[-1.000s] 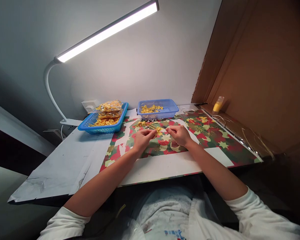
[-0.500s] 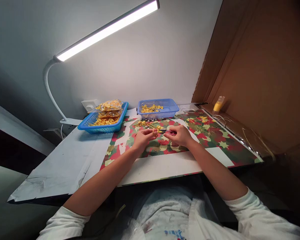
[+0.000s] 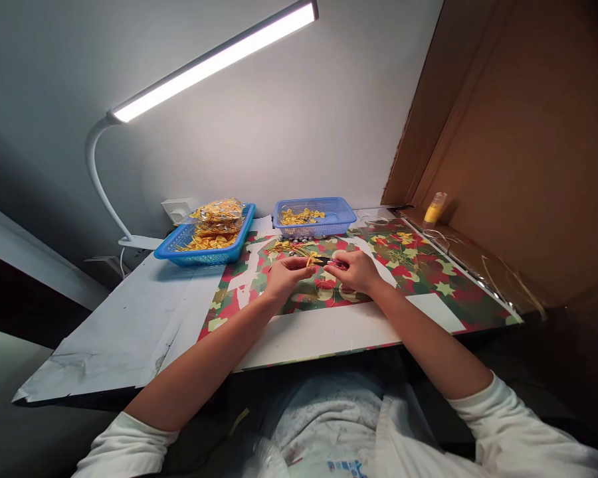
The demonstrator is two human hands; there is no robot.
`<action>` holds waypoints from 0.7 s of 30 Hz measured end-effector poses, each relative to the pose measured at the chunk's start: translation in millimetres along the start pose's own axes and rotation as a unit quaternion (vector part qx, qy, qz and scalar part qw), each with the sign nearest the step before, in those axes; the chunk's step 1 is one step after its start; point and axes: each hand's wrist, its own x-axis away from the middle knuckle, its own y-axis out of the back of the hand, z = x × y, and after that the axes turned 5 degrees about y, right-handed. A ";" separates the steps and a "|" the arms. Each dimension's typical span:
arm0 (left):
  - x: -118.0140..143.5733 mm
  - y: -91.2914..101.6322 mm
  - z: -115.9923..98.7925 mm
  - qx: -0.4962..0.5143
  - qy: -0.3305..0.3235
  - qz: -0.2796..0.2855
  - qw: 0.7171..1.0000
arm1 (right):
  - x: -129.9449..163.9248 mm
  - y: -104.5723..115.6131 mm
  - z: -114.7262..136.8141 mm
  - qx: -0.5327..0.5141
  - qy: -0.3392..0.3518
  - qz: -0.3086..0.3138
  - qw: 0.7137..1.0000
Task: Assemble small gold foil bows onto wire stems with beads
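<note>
Left hand (image 3: 285,277) grip is pinched on a small gold bow (image 3: 313,259), held just above the patterned desk (image 3: 428,265). Right hand (image 3: 357,271) grip is closed on a thin dark tool (image 3: 330,261) touching the bow. Risk: the bow is small and the pinch slight, so pressure from the tool could slip it out among the loose gold pieces (image 3: 292,247) behind

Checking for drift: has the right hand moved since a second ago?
Yes. The right hand has shifted slightly left toward the left hand, judged against the small blue basket.
</note>
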 end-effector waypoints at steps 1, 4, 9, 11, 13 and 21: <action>-0.3 0.4 0.4 0.001 0.002 0.002 1.000 | 0.1 -0.3 0.0 0.002 0.000 0.000 1.000; -1.3 1.3 1.7 0.008 0.005 0.006 1.000 | 0.4 -0.6 0.1 0.006 0.003 0.003 1.000; -1.0 1.4 2.1 0.004 0.007 0.001 1.000 | 0.9 -0.4 1.1 0.019 -0.006 0.018 1.000; -0.2 0.8 1.3 -0.006 0.003 -0.003 1.000 | 1.1 -0.9 1.5 0.032 -0.009 0.023 0.999; 0.7 0.1 0.4 -0.013 0.002 -0.006 1.000 | 1.4 -1.6 2.1 0.043 -0.010 0.025 0.999; -1.3 0.5 1.4 0.001 -0.002 0.001 1.000 | 0.6 0.2 3.3 -0.007 -0.034 -0.002 0.999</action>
